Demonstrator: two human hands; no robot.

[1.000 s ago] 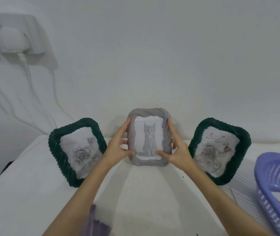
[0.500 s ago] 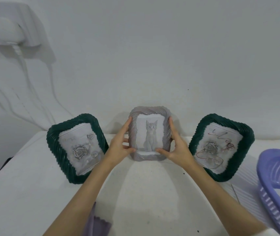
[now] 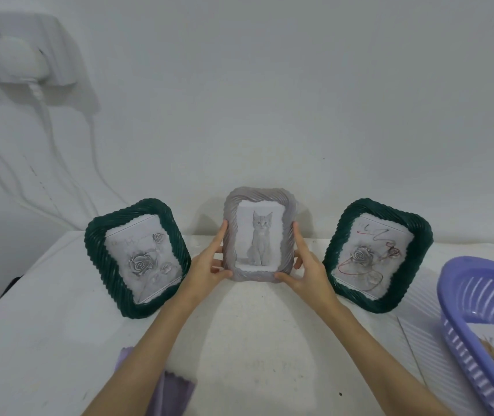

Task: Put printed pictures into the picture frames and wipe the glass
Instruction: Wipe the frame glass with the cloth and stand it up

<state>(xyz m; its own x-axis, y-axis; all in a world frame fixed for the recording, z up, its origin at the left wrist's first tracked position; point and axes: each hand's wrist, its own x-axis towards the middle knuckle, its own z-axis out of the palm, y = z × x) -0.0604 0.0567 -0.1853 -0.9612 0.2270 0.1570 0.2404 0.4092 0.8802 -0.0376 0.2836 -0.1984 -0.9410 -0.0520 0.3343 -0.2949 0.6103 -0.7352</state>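
**Head view: grey frame held upright at the far middle of the table, one hand on each side**

The white table (image 3: pixel 254 340) runs to the wall. Three frames stand in a row along its far part, each with a print inside. The left green frame (image 3: pixel 136 256) and the right green frame (image 3: pixel 379 255) both lean back and stand well apart from the hands. Between them the grey frame (image 3: pixel 259 234), showing a cat picture (image 3: pixel 260 238), stands with its long axis upright and its bottom edge at or on the table surface; contact cannot be confirmed.

The left hand (image 3: pixel 206 265) clasps the frame's left edge, thumb on the front lower corner. The right hand (image 3: pixel 305 267) clasps the right edge likewise. Both are equally near.

A purple basket (image 3: pixel 479 298) sits at the near right. A purple cloth (image 3: pixel 167 385) lies at the near edge, under the left forearm.

Judgement: the frame lies directly ahead of both hands; release depends on it standing alone. The cloth is nearer the left hand.
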